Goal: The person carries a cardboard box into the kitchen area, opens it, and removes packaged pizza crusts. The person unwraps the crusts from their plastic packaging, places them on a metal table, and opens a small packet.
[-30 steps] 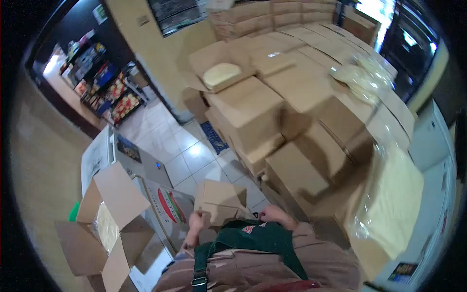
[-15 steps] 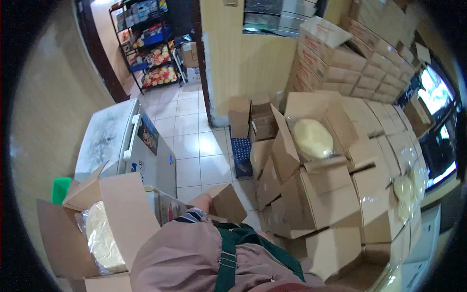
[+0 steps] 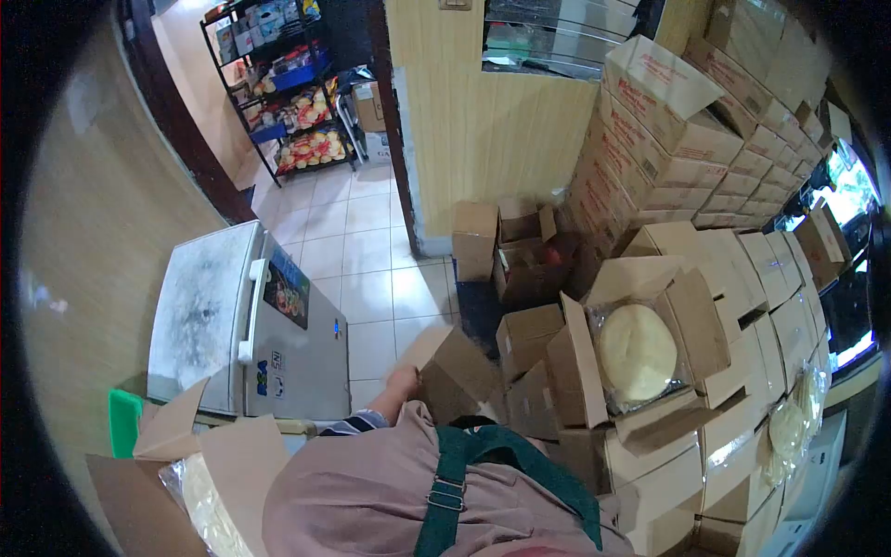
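My left hand [image 3: 403,382], below a striped cuff, is closed on the edge of an open cardboard box [image 3: 455,371] in front of my body. My right hand is not visible; my brown clothing and green strap [image 3: 452,473] fill the lower middle. Right of the held box stands another open carton [image 3: 580,367] with round, flat, pale-yellow sheets [image 3: 639,351] in clear plastic. At the lower left, a further open carton [image 3: 246,469] holds a similar plastic-wrapped pale stack [image 3: 209,501], partly cut off by its flap.
A white chest freezer [image 3: 297,362] stands at the left, near a green bin [image 3: 124,422]. Stacked cartons [image 3: 650,139] line the right side. Beyond a doorway is a black shelf rack [image 3: 278,93] with packaged goods. White floor tiles [image 3: 367,278] run between freezer and boxes.
My left hand and the box it holds have risen slightly and moved forward into fuller view. The camera view has shifted, so the surrounding cartons and freezer appear lower.
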Demonstrator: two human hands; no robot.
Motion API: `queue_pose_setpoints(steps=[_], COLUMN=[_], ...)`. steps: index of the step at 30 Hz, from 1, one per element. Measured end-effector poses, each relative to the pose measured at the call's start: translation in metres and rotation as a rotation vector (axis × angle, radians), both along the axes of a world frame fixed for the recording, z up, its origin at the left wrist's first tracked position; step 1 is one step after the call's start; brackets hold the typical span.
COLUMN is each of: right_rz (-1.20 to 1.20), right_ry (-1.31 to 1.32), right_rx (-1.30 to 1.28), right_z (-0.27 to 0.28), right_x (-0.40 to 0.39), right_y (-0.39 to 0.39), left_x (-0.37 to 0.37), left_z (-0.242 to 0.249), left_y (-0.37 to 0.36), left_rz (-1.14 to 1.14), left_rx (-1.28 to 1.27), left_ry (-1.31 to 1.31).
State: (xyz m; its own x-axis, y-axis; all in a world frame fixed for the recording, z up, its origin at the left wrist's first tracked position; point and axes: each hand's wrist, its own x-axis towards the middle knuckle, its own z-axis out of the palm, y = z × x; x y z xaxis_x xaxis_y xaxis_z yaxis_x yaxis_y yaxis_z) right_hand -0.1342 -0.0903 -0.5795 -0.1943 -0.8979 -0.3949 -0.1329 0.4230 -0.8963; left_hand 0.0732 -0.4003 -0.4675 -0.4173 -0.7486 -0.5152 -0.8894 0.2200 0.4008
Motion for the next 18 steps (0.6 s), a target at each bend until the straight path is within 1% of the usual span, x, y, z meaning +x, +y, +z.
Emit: queue_pose_setpoints(steps=[1, 2, 3, 4, 5, 6, 7, 8, 9, 10, 11, 12, 14, 15, 17, 18], right_rz=[0.020, -0.003, -0.001, 0.005, 0.009, 0.008, -0.108, -0.221, -0.218, -0.308, -0.393, -0.375, -0.419, -0.392, -0.226, -0.178], right_ry=[0.150, 0.071, 0.067, 0.191, 0.316, 0.311, 0.072, -0.169, -0.174, -0.182, -0.189, -0.191, -0.286, -0.282, -0.057, 0.036], right_rx=[-0.060, 0.003, 0.003, 0.027, 0.048, 0.044, -0.018, -0.077, -0.075, -0.020, 0.033, 0.027, 0.054, 0.052, 0.085, 0.072], right_z=[0.020, 0.005, 0.000, -0.005, -0.001, 0.005, 0.040, 0.078, 0.117, 0.155, 0.172, 0.161, 0.133, 0.137, 0.164, 0.182], right_x=[-0.002, -0.007, -0.013, -0.017, -0.017, -0.020, -0.021, -0.020, -0.018, -0.016, -0.014, -0.017, -0.022, -0.020, -0.018, -0.014], right_y=[-0.007, -0.012, -0.017, -0.023, -0.037, -0.047, -0.060, -0.075, -0.093, -0.116, -0.138, -0.155, -0.193, -0.220, -0.282, -0.313], left_x=[-0.009, -0.013, -0.018, -0.021, -0.024, -0.029, -0.033, -0.035, -0.037, -0.038, -0.039, -0.038, -0.032, -0.027, -0.021, -0.016], left_z=[0.016, 0.020, 0.023, 0.026, 0.029, 0.033, 0.036, 0.041, 0.047, 0.050, 0.050, 0.050, 0.043, 0.044, 0.053, 0.059], left_y=[-0.007, -0.013, -0.025, -0.036, -0.046, -0.056, -0.066, -0.077, -0.089, -0.102, -0.115, -0.130, -0.163, -0.177, -0.212, -0.232], left_rz=[0.039, 0.042, 0.026, 0.007, 0.006, 0.009, 0.012, 0.011, 0.020, 0.035, 0.048, 0.014, -0.035, -0.008, 0.018, 0.050], left_rx=[-0.049, -0.039, -0.104, -0.169, -0.173, -0.235, -0.297, -0.298, -0.288, -0.283, -0.288, -0.268, -0.242, -0.249, -0.181, -0.191], left_ry=[-0.010, -0.018, 0.022, 0.061, 0.055, 0.104, 0.153, 0.147, 0.159, 0.174, 0.171, 0.152, 0.121, 0.121, 0.130, 0.140])
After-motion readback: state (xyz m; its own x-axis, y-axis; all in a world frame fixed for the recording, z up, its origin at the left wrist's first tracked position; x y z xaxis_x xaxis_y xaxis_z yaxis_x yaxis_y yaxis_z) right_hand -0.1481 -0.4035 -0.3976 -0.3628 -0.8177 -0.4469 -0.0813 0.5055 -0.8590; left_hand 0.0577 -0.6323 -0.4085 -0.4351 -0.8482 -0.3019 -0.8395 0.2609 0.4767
